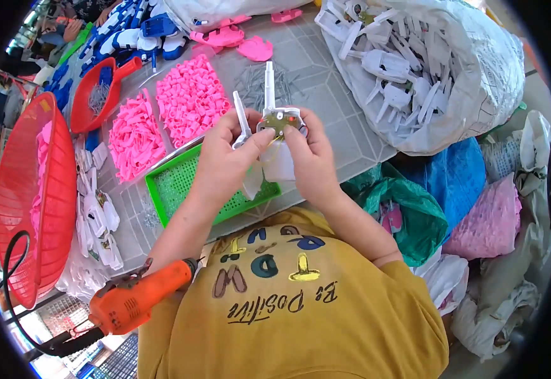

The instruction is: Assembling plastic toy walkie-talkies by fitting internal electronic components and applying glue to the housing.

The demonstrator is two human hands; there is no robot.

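Observation:
In front of my chest, my right hand [312, 155] grips a white plastic housing half [280, 163] with a narrow prong pointing away from me. A small green circuit board [281, 126] with thin wires sits in it. Between the fingers of my left hand [225, 148] is a second white housing half [241, 114], with a similar narrow prong. Both thumbs meet at the board, the left thumb reaching across to it. Below my hands stands a green perforated tray [162, 201] with small clear pieces in it.
Beyond the tray lie pink plastic parts [192, 98] and loose metal pins [282, 82]. A red scoop [86, 95] and red basket [20, 221] stand left. An orange power screwdriver [140, 297] is by my left arm. A white sack [477, 69] of white parts and a green bag [424, 230] are right.

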